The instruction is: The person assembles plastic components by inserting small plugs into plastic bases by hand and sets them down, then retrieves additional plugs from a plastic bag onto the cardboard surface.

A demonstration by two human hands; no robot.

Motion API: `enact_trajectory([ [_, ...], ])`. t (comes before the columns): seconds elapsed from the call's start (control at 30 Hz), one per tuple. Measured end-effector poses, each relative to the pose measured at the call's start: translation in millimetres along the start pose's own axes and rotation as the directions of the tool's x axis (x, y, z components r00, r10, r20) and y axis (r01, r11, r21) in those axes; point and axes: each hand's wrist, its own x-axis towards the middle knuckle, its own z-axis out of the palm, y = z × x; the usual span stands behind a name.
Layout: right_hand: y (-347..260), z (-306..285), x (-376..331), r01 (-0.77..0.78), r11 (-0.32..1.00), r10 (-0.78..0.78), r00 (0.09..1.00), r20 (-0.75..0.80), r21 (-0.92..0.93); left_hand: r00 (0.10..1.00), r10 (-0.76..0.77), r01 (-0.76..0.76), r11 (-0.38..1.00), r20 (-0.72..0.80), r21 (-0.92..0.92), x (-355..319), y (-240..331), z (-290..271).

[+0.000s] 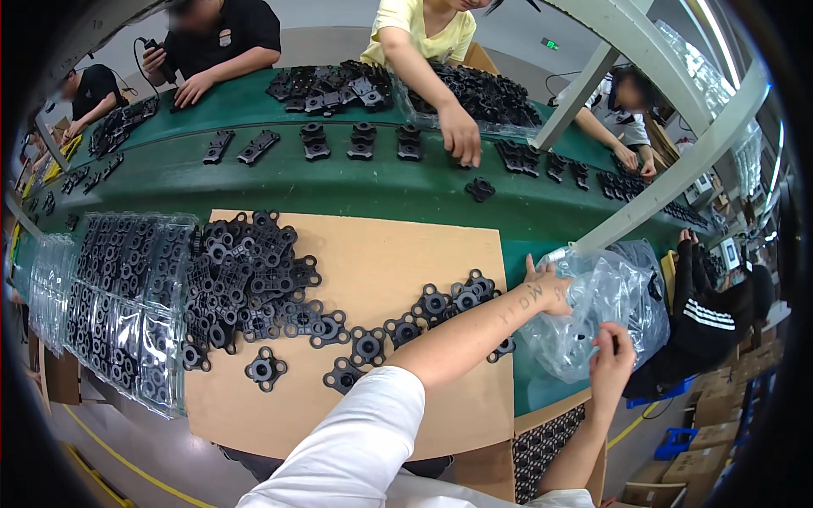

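Observation:
My left arm reaches across a tan cardboard sheet (389,245) to the right. At its end, my left hand (550,289) grips the near-left side of a crumpled clear plastic bag (622,317); some of its fingers are hidden. Just below it, my right hand (611,364) is raised with curled fingers, and a small dark thing shows at the fingertips, too small to name. Black four-lobed plastic parts (246,271) lie heaped on the sheet's left. A loose row of the same parts (368,345) runs toward my left forearm, which covers some of them.
Clear trays (127,305) filled with black parts stand at the left. Beyond the sheet, a green conveyor belt (356,190) carries spaced parts, with several co-workers behind it. A grey metal post (652,186) slants above the bag. An open carton (550,449) of black parts is below my right arm.

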Motion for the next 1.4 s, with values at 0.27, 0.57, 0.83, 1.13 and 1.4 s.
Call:
enact_trajectory([
  [0.27, -30, 47, 93, -0.582, 0.129, 0.052, 0.813, 0.58, 0.803, 0.988, 0.133, -0.147, 0.969, 0.084, 0.2, -15, 4, 22],
  [0.57, 39, 172, 229, -0.87, -0.326, -0.257, 0.458, 0.851, 0.37, 0.921, 0.337, -0.314, 0.939, -0.195, 0.143, -115, -25, -48],
  [0.83, -13, 198, 175, -0.928, -0.19, -0.322, 0.368, 0.872, 0.321, 0.955, -0.034, 0.07, 0.991, -0.296, 0.111, -221, -85, -103],
  [1.13, -9, 222, 123, -0.785, -0.23, -0.077, 0.603, 0.794, 0.575, 0.961, -0.026, 0.072, 0.984, -0.276, 0.16, -230, -102, -90],
  [1.4, -17, 242, 92, -0.452, 0.388, 0.014, 0.874, 0.485, 0.803, 0.945, 0.109, -0.022, 0.962, -0.308, 0.273, -244, -115, -85],
])
